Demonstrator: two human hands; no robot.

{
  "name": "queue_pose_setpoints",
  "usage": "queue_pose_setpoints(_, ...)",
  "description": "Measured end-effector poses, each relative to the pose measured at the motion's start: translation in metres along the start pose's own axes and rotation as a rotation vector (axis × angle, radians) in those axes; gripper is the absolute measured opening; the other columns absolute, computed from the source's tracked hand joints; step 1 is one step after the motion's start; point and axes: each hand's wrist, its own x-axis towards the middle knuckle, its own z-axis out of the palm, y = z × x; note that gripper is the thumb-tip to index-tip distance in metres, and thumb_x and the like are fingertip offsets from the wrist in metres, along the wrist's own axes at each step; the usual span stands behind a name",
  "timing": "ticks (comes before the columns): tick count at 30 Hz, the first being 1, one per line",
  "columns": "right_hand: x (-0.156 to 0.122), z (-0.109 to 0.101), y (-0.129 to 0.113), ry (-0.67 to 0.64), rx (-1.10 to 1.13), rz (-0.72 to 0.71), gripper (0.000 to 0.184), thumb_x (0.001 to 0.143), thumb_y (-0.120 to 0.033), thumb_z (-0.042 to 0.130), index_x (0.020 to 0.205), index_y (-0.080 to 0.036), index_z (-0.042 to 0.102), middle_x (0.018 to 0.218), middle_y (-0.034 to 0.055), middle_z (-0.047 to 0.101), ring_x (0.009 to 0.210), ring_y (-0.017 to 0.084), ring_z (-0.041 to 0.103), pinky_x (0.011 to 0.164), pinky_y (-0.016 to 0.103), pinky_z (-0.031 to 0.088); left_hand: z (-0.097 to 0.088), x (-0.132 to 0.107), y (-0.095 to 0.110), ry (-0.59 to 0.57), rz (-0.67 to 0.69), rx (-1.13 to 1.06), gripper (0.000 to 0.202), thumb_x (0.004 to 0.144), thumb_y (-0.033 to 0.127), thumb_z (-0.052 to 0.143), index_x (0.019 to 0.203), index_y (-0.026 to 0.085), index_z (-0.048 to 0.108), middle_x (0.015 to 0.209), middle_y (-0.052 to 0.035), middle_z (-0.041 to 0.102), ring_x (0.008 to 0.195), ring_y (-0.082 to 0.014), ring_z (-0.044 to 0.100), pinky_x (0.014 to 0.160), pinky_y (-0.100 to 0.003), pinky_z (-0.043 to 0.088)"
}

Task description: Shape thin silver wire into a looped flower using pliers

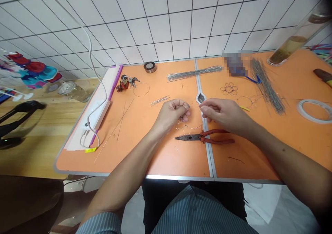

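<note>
Over the middle of the orange table [160, 158], my left hand [172, 113] is closed in a pinch on a thin bent wire piece [185, 125] whose loops trail down to the tabletop. My right hand [220, 113] is just to its right, fingertips pinched together on the other end of the same fine wire. Red-handled long-nose pliers [204, 137] lie on the table right below both hands, untouched.
A bundle of straight wires [194, 73] lies at the back, another darker bundle [267, 85] at right beside a wire flower [229, 88]. Tape rolls [149, 66] [315, 109], keys [127, 82], a white power strip [97, 114] and a glass tube [295, 42] ring the table.
</note>
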Motion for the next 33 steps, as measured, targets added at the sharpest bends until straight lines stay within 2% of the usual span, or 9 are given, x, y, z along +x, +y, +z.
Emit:
queue_pose_setpoints(4,0.001,0.022,0.0,0.01,0.085,-0.022,0.031,0.104,-0.047,0.062,0.101,-0.022,0.079,0.079,0.0037,0.076,0.071,0.02,0.063,0.066,0.033,0.042,0.005,-0.003,-0.001,-0.034,-0.01,0.0,0.011,0.09,0.022,0.075,0.083,0.014,0.071,0.076,-0.0039,0.075,0.058,-0.0096,0.066,0.059,-0.021,0.051)
queue_pose_setpoints(9,0.001,0.024,0.002,0.048,0.046,-0.058,0.032,0.105,-0.044,0.06,0.088,-0.022,0.075,0.07,0.0008,0.07,0.062,0.017,0.053,0.063,0.033,0.036,0.004,-0.004,0.002,-0.037,-0.009,-0.024,0.015,0.092,0.026,0.078,0.086,0.014,0.072,0.078,-0.0043,0.076,0.06,-0.0102,0.068,0.06,-0.022,0.052)
queue_pose_setpoints(17,0.001,0.026,-0.001,0.053,0.086,-0.09,0.03,0.104,-0.041,0.061,0.088,-0.021,0.076,0.071,0.0013,0.071,0.061,0.015,0.052,0.063,0.033,0.036,0.005,-0.004,0.002,-0.036,-0.041,-0.029,0.022,0.095,0.029,0.078,0.081,0.014,0.073,0.077,-0.005,0.076,0.059,-0.0097,0.067,0.059,-0.022,0.052)
queue_pose_setpoints(24,0.003,0.024,-0.001,0.021,0.16,-0.068,0.028,0.099,-0.042,0.064,0.087,-0.021,0.077,0.071,0.0022,0.073,0.062,0.016,0.055,0.061,0.032,0.039,0.003,-0.003,0.003,-0.059,-0.151,-0.108,0.022,0.094,0.024,0.078,0.077,0.014,0.07,0.072,-0.0045,0.074,0.054,-0.01,0.064,0.056,-0.022,0.051)
queue_pose_setpoints(29,0.005,0.025,-0.001,0.002,0.267,0.012,0.03,0.098,-0.047,0.069,0.087,-0.02,0.076,0.072,0.0035,0.073,0.063,0.017,0.062,0.061,0.031,0.045,0.002,-0.002,-0.001,-0.063,-0.098,-0.099,0.022,0.096,0.03,0.079,0.082,0.013,0.072,0.078,-0.0057,0.077,0.059,-0.0101,0.067,0.06,-0.022,0.053)
queue_pose_setpoints(33,0.008,0.026,0.004,0.019,0.324,0.042,0.031,0.097,-0.049,0.071,0.086,-0.02,0.075,0.072,0.0031,0.074,0.059,0.015,0.06,0.057,0.03,0.045,0.0,-0.001,-0.003,-0.065,-0.077,-0.072,0.025,0.096,0.037,0.08,0.091,0.014,0.073,0.08,-0.0057,0.078,0.063,-0.0114,0.069,0.063,-0.023,0.054)
